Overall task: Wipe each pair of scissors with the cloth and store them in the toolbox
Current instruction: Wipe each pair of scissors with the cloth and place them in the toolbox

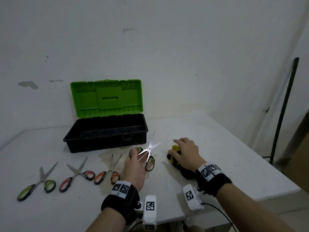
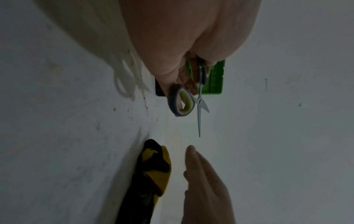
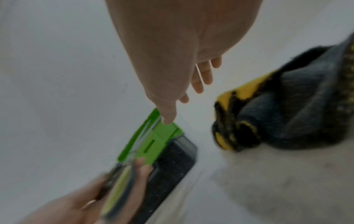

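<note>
Nearest, the left hand [image 1: 133, 166] grips a pair of steel scissors with green-and-black plastic loop handles [image 1: 147, 154], thumb through one loop, blades splayed apart and raised off the white, scuffed, stained desk [image 1: 217, 148]. Just to its right the right hand [image 1: 187, 154] hovers palm-down with fingers spread and relaxed over a crumpled yellow-and-black fabric cloth [image 1: 175, 158]; whether it touches the cloth I cannot tell. To the left three more pairs lie flat in a row, blades apart: a green-handled pair [image 1: 36, 185] near the desk's left edge, a red-handled pair [image 1: 76, 177], and an orange-handled pair [image 1: 108, 173]. Bare desk runs from the cloth to the right edge. Farther back stands the plastic toolbox [image 1: 107, 133], a rectangular black tray with its ribbed green lid [image 1: 107, 97] propped upright against the chipped white wall [image 1: 167, 47].
</note>
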{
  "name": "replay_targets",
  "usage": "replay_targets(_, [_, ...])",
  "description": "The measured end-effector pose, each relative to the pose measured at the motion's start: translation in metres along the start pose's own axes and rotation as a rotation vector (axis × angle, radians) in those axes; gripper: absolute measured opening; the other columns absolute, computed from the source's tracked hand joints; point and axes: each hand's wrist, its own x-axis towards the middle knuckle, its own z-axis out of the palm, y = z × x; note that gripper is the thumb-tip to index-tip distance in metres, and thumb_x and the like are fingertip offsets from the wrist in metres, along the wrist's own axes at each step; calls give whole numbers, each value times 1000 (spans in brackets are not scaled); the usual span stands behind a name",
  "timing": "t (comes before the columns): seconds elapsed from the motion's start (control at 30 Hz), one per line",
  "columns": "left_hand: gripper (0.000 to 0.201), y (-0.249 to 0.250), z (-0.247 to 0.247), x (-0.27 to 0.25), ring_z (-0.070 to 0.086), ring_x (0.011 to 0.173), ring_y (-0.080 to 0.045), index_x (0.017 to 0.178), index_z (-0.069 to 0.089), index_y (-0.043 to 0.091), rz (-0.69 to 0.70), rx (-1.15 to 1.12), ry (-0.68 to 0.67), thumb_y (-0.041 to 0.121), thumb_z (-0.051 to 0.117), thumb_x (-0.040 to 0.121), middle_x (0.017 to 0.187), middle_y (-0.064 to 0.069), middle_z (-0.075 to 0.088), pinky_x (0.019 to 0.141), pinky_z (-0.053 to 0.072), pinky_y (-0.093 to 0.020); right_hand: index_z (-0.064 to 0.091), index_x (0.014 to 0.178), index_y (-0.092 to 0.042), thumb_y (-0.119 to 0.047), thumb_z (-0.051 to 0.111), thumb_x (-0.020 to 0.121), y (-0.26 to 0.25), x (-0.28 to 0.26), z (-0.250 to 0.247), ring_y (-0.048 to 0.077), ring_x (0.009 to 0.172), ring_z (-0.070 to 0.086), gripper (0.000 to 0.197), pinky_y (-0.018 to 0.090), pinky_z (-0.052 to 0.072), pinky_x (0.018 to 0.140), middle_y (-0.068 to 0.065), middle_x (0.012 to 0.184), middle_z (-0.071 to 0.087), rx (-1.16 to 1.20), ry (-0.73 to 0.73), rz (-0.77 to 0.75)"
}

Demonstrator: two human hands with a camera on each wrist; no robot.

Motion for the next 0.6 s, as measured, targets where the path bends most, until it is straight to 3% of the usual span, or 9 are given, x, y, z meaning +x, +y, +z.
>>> replay_targets(0.03, [35, 0, 2, 2, 67, 111, -30, 119, 57, 7, -2, -27, -3, 38, 47, 105, 116, -18, 71, 100, 52, -55, 52, 133, -30, -61, 47, 90, -10, -8, -5, 23, 122, 42, 53, 40, 32, 102, -2, 132, 49, 10, 32, -31])
replay_targets(0.1, [36, 0, 7, 3, 66, 114, -28, 119, 58, 6, -7, -84, -25, 37, 46, 106, 119, -17, 69, 90, 58, -48, 65, 109, -33, -64, 48, 88, -30, -24, -13, 10, 101, 54, 41, 33, 40, 89, -13, 106, 62, 135, 14, -94])
replay_targets(0.17, [36, 1, 12, 0, 68, 109, -25, 120, 57, 5, -18, -138, -51, 36, 45, 106, 114, -15, 70, 79, 60, -38, 69, 90, -28, -60, 54, 87, -48, -39, -20, -3, 69, 56, 35, 15, 42, 65, -15, 74, 62, 312, -61, -125])
replay_targets(0.2, [36, 2, 15, -3, 68, 107, -23, 120, 57, 6, -27, -163, -64, 36, 44, 106, 111, -14, 71, 80, 58, -36, 69, 87, -25, -54, 58, 88, -54, -44, -22, -4, 59, 54, 31, 10, 38, 55, -13, 65, 59, 387, -87, -130])
replay_targets(0.27, [34, 2, 16, -7, 68, 106, -22, 119, 57, 7, -47, -205, -88, 35, 42, 107, 111, -14, 71, 88, 54, -35, 69, 87, -16, -41, 62, 91, -60, -48, -24, -4, 50, 51, 26, 7, 36, 47, -10, 62, 60, 513, -125, -112])
replay_targets(0.33, [33, 3, 13, -7, 68, 106, -23, 115, 59, 7, -41, -187, -106, 34, 42, 107, 116, -16, 69, 87, 53, -33, 69, 87, -13, -34, 60, 94, -61, -48, -25, -4, 50, 54, 24, 6, 36, 46, -6, 66, 67, 595, -147, -90])
replay_targets(0.47, [28, 13, -6, -6, 67, 105, -22, 115, 65, 7, 133, 72, -62, 27, 49, 106, 113, -11, 69, 85, 53, -30, 71, 79, -22, -42, 58, 92, -52, -36, -21, 4, 50, 55, 27, 24, 43, 53, 3, 66, 71, 631, -143, -20])
replay_targets(0.6, [16, 29, -27, -6, 65, 84, -14, 101, 74, 14, 266, 401, -95, 19, 59, 101, 94, -2, 74, 74, 52, -25, 70, 79, -28, -52, 56, 87, -45, -29, -19, 6, 46, 54, 29, 27, 42, 52, 1, 64, 71, 562, -146, 2])
